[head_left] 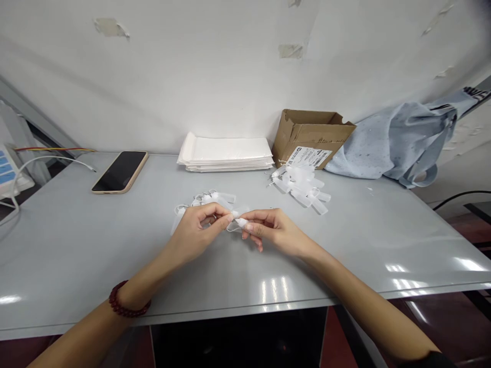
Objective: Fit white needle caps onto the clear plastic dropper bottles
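Both hands meet over the middle of the table [126, 266]. Thumb and finger of my right hand [280, 230] pinch a small translucent plastic bottle with a white cap [242, 222], and a thin white loop hangs beneath it. My left hand [199, 227] is pinched at the cap end of the same piece; exactly what its fingertips grip is partly hidden. Behind the left hand lies a small group of similar bottles [226, 197] with thin loops, partly covered by that hand. To the right, a loose pile of the same bottles [301, 185] lies before the cardboard box.
A stack of white padded envelopes [230, 151] lies against the wall beside an open cardboard box [318, 135]. Light blue cloth [391, 138] is bunched at the right. At the left are a phone [120, 172] and a white cable [57, 157].
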{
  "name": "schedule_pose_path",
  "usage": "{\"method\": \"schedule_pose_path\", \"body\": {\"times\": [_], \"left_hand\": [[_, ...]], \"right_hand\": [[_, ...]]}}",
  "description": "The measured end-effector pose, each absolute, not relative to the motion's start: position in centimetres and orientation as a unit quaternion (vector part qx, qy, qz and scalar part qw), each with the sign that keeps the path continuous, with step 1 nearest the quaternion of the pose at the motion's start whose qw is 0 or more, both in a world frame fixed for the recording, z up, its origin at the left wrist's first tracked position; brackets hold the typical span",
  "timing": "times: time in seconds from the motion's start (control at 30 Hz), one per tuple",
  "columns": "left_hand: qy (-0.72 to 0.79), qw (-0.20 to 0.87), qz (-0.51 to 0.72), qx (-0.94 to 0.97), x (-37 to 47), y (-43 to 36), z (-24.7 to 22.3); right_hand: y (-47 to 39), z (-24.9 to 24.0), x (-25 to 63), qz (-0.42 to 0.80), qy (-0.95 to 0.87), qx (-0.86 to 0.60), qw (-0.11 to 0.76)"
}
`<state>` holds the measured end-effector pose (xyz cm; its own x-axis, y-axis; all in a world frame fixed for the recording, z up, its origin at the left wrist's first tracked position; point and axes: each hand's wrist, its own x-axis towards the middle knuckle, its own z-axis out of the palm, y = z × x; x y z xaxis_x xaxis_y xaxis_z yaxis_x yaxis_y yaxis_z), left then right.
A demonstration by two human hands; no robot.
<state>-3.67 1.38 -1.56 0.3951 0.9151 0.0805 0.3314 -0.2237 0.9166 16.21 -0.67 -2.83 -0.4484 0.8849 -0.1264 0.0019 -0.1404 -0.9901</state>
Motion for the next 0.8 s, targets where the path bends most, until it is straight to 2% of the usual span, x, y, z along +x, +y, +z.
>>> {"method": "schedule_pose_path", "body": {"times": [0.2,0.33,0.4,0.5,0.6,0.67,0.8], "left_hand": [[0.437,0.446,0.335,0.706,-3.5,1.4,-1.7],[0.453,0.438,0.380,0.677,-3.2,1.1,-1.4],[0.468,0.442,0.410,0.646,-3.2,1.0,-1.2],[0.492,0.447,0.433,0.609,-3.4,1.2,-1.0],[0.501,0.450,0.435,0.598,-3.5,1.3,-0.9],[0.502,0.449,0.432,0.600,-3.6,1.3,-0.8],[0.503,0.444,0.431,0.604,-3.6,1.3,-0.8]], "right_hand": [[-0.6,-2.8,16.3,0.633,-0.565,-0.398,0.348],[-0.3,-2.3,16.6,0.596,-0.589,-0.413,0.357],[0.0,-2.3,16.9,0.536,-0.618,-0.451,0.357],[0.6,-3.0,17.4,0.384,-0.677,-0.517,0.356],[1.2,-4.1,17.7,0.247,-0.741,-0.522,0.343],[1.3,-4.6,17.6,0.215,-0.774,-0.493,0.334],[1.4,-4.9,17.3,0.226,-0.798,-0.454,0.325]]}}
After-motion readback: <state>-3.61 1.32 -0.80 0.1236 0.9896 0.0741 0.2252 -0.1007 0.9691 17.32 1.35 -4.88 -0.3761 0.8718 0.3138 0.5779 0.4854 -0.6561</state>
